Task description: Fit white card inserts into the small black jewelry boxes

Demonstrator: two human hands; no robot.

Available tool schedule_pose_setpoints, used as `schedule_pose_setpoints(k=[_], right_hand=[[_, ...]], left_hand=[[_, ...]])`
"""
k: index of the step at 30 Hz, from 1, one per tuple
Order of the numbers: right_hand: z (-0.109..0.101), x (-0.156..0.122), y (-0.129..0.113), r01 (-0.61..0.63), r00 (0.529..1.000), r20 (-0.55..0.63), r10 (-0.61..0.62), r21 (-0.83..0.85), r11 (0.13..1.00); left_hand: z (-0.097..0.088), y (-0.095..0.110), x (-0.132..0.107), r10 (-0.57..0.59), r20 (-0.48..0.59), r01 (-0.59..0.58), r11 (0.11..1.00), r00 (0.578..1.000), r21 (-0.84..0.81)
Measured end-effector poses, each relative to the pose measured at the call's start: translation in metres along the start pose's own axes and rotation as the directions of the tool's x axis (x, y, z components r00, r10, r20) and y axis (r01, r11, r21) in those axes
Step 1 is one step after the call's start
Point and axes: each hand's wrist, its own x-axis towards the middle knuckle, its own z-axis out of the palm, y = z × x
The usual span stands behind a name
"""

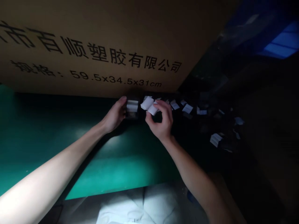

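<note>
My left hand [115,115] is closed on the left side of a small dark box-shaped item [132,115], its thumb at the near corner. A strip of folded white paper [132,106] lies across the top of that item. Just to the right, my right hand [162,119] pinches a creased white paper slip [147,103] between thumb and fingers. The slip is bent open in a shallow V. What lies beneath the right hand is in shadow, and I cannot make it out.
A large printed cardboard carton [93,37] stands behind both hands. Several dark items with white paper slips [187,108] lie scattered to the right, in deep shadow. The green tabletop [112,168] ends at a near edge before my lap. Something blue [282,40] is at the upper right.
</note>
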Motion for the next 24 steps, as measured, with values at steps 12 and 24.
schedule_pose_setpoints(k=[12, 24], right_hand=[[0.006, -0.003, 0.015, -0.452, 0.892, 0.169, 0.42, 0.351, 0.82], [0.006, 0.003, 0.019, -0.791, 0.598, 0.641, 0.482, 0.571, 0.221]], left_hand=[[0.005, 0.002, -0.002, -0.002, -0.092, 0.004, 1.0, 0.996, 0.023], [0.006, 0.003, 0.0, -0.071, -0.089, 0.079, 0.993, 0.993, 0.085]])
